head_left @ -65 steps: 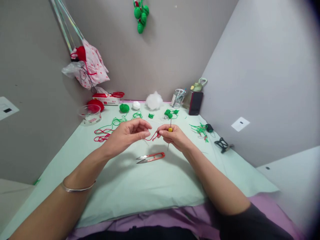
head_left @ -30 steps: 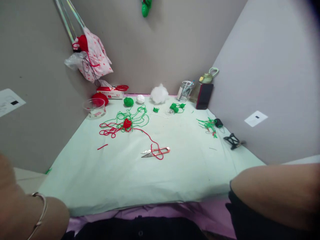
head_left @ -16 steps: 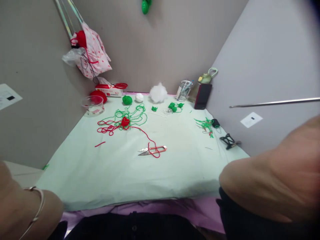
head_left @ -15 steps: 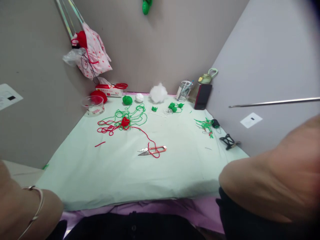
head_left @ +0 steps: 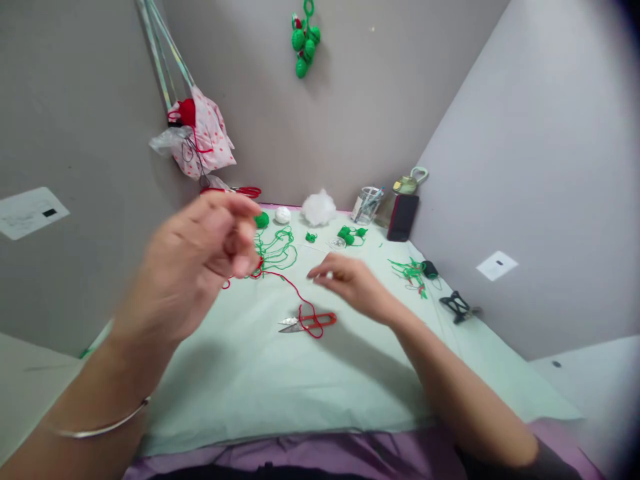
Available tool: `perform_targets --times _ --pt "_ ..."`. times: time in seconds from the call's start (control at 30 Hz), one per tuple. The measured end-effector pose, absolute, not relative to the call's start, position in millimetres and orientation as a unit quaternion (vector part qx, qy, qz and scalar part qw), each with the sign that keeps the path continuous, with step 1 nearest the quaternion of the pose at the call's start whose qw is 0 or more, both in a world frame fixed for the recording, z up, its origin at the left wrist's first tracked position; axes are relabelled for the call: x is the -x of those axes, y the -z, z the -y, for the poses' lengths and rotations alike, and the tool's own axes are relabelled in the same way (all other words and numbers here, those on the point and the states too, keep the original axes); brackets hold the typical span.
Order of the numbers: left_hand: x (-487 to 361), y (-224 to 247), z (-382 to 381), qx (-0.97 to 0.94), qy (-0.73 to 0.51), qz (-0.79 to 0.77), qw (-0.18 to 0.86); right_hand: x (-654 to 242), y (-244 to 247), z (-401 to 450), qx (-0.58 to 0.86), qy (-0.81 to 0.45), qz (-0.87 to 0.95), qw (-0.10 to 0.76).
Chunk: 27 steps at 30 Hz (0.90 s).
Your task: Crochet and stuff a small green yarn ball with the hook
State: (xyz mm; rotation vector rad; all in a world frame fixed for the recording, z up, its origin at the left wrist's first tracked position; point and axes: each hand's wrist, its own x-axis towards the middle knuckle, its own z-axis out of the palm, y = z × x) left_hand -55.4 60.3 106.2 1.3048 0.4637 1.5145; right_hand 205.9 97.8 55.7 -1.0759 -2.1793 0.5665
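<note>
My left hand (head_left: 200, 247), blurred by motion, is raised in front of the yarn on the left. Its fingers are loosely bent and apart, with nothing visible in them. Lower and farther out, my right hand (head_left: 350, 280) reaches over the table with thumb and forefinger slightly parted; nothing shows between them. Below it lie thread snips (head_left: 323, 321) with orange handles. A strand of red yarn (head_left: 299, 291) loops over the snips and runs back to a tangle partly covered by my left hand. Loose green yarn (head_left: 280, 248) spreads behind.
At the back stand a green yarn ball (head_left: 262, 220), a white ball (head_left: 283, 215), fluffy stuffing (head_left: 319, 208), a clear cup (head_left: 367, 207) and a phone (head_left: 403, 219). Green scraps (head_left: 413, 273) and a black stand (head_left: 457, 307) lie right. A dotted bag (head_left: 213, 133) hangs left.
Both hands have come forward into view over the table. The crochet hook seen at the right is no longer visible there. The view has tilted up, showing more of the hanging green crochet piece.
</note>
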Motion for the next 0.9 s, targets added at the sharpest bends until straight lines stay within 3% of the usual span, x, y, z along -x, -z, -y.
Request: perform_targets --times 0.1,0.2,0.63,0.9 --pt "39 -88 -80 -0.534 -0.559 -0.242 0.587 -189 -10 -117 0.393 -0.105 0.91 0.072" --pt "27 -70 -91 -0.517 -0.522 -0.264 0.625 -185 10 -119 0.382 -0.053 0.923 0.012" --pt "24 -21 -110 -0.38 -0.552 -0.309 0.674 -188 7 -112 0.39 -0.14 0.907 0.068" --pt "2 -16 -90 -0.363 -0.511 -0.29 0.723 -205 -18 -124 0.589 -0.108 0.763 0.244"
